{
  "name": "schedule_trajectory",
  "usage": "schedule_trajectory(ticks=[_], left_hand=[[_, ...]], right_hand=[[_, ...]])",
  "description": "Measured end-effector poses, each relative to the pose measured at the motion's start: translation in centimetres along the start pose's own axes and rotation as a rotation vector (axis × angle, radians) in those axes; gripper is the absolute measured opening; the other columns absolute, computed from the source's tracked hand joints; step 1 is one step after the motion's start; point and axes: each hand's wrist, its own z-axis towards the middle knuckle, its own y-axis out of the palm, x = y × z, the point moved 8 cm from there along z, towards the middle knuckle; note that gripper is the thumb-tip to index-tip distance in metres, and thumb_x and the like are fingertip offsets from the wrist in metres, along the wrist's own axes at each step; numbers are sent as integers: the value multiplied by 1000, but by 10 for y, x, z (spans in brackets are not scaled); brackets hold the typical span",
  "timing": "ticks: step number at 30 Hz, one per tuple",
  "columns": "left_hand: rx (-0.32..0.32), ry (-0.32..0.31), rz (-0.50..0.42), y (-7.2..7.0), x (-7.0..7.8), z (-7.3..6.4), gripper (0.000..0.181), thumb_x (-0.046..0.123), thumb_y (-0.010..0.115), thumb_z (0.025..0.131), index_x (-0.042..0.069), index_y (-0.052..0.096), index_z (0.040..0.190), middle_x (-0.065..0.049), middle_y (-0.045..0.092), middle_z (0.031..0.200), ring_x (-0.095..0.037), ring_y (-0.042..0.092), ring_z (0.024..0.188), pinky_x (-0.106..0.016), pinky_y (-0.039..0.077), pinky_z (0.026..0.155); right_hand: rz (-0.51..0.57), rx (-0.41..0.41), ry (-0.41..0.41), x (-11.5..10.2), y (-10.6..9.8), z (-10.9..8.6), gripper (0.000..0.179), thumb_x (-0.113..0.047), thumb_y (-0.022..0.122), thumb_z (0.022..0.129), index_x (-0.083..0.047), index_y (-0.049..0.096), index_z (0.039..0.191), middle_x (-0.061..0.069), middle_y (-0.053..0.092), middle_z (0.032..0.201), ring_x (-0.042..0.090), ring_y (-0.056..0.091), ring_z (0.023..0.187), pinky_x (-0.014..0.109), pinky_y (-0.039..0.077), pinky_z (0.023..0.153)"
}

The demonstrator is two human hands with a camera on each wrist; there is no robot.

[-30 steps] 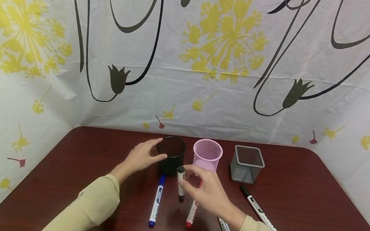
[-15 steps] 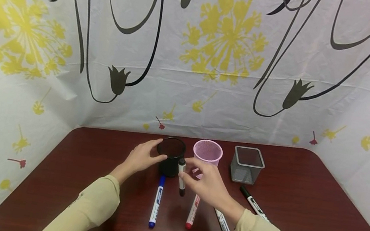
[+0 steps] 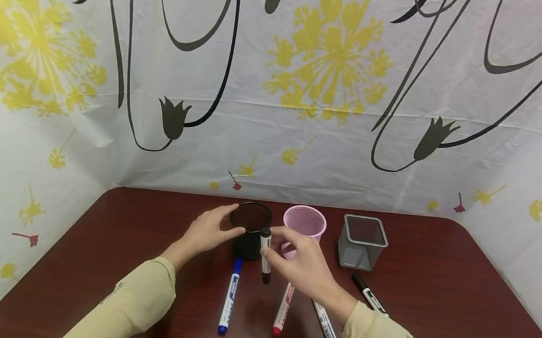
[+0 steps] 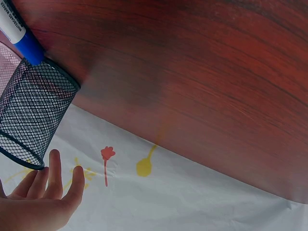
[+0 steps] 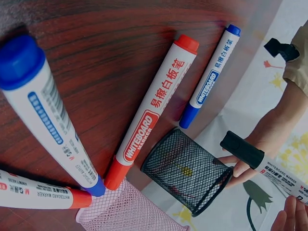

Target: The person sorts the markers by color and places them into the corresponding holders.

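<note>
From where I stand, the right hand pinches a white whiteboard marker with black ends between thumb and fingers, above the dark red-brown wood tabletop. Its long axis is nearly upright, slightly tilted. The round black wire-mesh cup stands just to its left; I can't tell whether they touch. The left hand, nearer the cup, rests loosely spread fingers at its rim.
</note>
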Motion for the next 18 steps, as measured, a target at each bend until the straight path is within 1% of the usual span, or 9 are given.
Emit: schedule_trajectory(ticks=[2,10,14,18], left_hand=[[2,2,5,0,0,1,66,46,60,79,11,41,132,-8,43,130,-26,40,117,-46,31,92],[8,13,11,0,0,2,66,46,60,79,11,42,132,-8,43,130,-25,40,116,-45,32,92],[2,6,9,1,0,1,66,46,60,79,12,41,132,-8,43,130,-25,40,117,-45,31,92],[0,0,5,1,0,0,66,45,60,79,12,41,132,-8,43,130,-26,40,117,-46,31,92]], right_hand=[[0,-1,3,-1,-1,2,23,-12,67,77,-6,62,99,-8,58,74,6,55,68,23,47,62],[1,6,31,4,-4,5,25,-14,68,77,-7,62,100,-9,59,76,4,55,70,22,47,61],[-4,15,24,4,-5,6,24,-14,68,77,-8,63,99,-9,59,75,4,55,69,24,48,58],[-17,29,7,4,-6,9,23,-13,68,77,-8,63,99,-10,59,74,4,55,68,22,47,57]])
